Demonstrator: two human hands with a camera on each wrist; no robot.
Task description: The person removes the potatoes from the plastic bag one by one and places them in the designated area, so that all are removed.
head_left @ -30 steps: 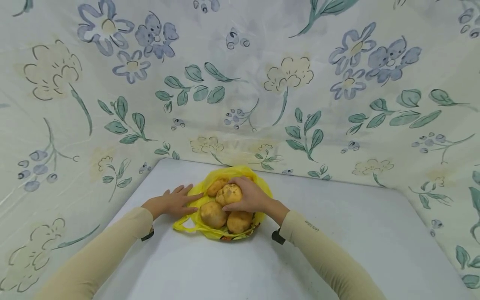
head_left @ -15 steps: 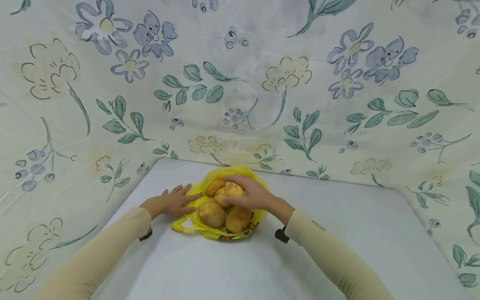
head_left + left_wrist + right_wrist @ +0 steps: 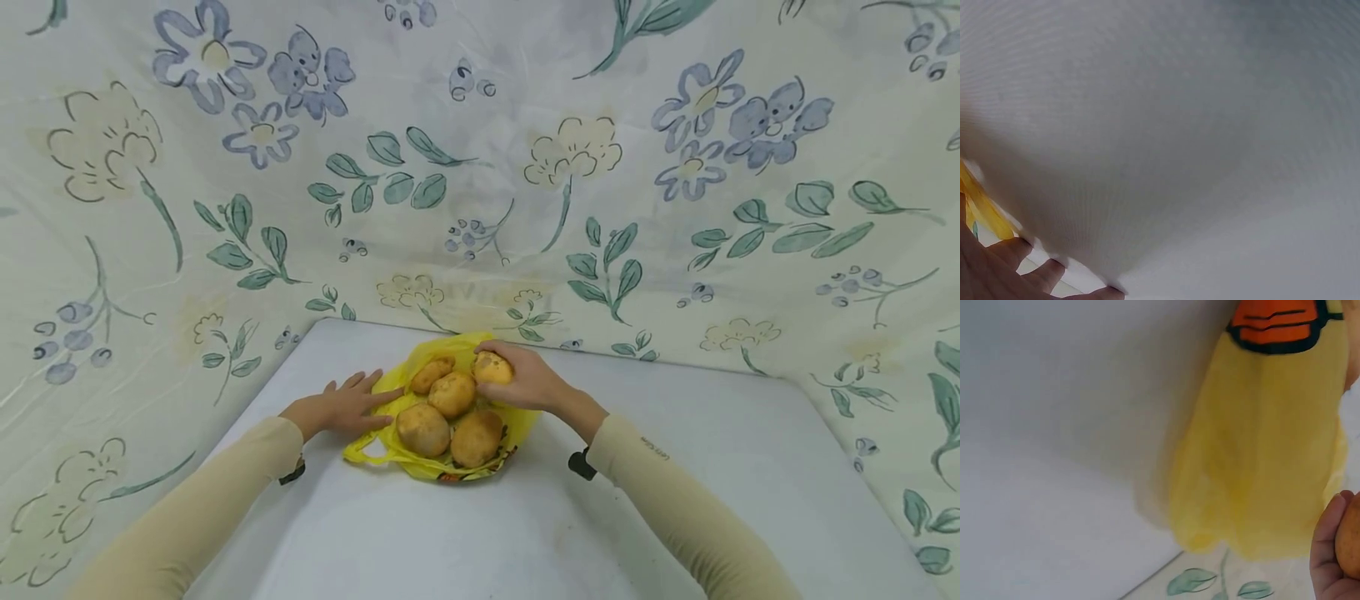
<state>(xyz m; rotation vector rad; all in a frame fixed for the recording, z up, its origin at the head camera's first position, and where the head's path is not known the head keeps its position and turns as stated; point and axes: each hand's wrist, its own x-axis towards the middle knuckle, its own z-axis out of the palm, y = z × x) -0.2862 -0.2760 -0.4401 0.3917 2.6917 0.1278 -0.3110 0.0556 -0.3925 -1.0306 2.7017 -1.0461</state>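
Observation:
My right hand grips a potato over the back right part of a yellow plastic bag. In the right wrist view its curled fingers wrap that potato, beside the bag's side. Several more potatoes lie in the bag's opening: a small one at the back, a round one in the middle, and larger ones at the front left and front right. My left hand lies with spread fingers at the bag's left edge, its fingertips over the yellow plastic.
The bag stands on a white table, with one handle loop lying out to the left. Behind and beside the table hangs a floral sheet. A dark band sits at the right wrist.
My right hand has moved right with the potato, from over the middle of the pile to the bag's back right, uncovering the middle potato. The left hand stays in place.

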